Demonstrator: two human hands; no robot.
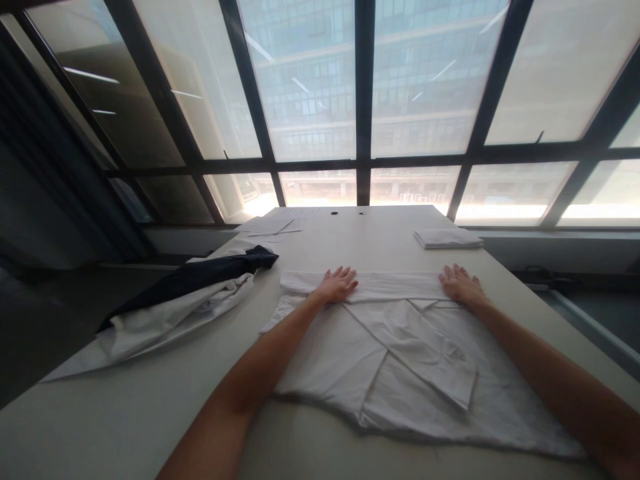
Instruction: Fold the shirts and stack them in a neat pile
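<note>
A white shirt point(325, 360) lies spread on the white table, its far edge folded over into a flat band. One sleeve point(430, 353) crosses its middle on a slant, with the cuff toward the near right. My left hand point(338, 285) rests flat on the folded band, left of its middle, fingers stretched out. Near the band's right end, my right hand point(461, 285) presses flat with its fingers spread. Neither hand grips the cloth.
Dark and white garments point(195, 287) lie heaped along the table's left edge. Paper sheets point(275, 225) are at the far left. A folded white cloth point(447, 239) sits at the far right. Beyond the white table point(380, 247) stand large windows point(310, 80).
</note>
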